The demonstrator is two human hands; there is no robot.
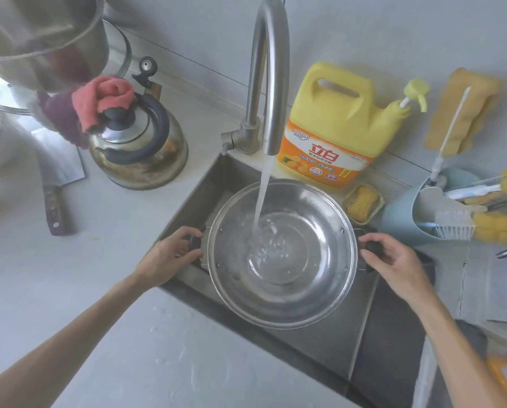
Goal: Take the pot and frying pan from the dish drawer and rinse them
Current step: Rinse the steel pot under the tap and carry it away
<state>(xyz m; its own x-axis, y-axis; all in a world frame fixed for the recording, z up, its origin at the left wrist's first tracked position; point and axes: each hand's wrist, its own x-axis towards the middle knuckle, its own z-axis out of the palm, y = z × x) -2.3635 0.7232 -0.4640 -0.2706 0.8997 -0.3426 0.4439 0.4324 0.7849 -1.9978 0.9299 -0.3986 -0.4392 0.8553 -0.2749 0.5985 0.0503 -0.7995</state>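
Two hands hold the round stainless-steel pot (pixel 281 254) between them over the steel sink (pixel 199 187): the left hand (pixel 170 254) grips one dark side handle, the right hand (pixel 393 260) the other. Water from the curved steel tap (pixel 268 75) pools inside, so rinsing looks underway; no frying pan shows. Sink walls sit close outside both hands, leaving little side room.

Single head-worn wide-angle view, looking steeply down and forward over the sink (pixel 187 198) — close in, at arm's reach, faucet (pixel 268 69) ahead at centre, bench (pixel 99 290) to the left, wall behind — edges bowed by the lens
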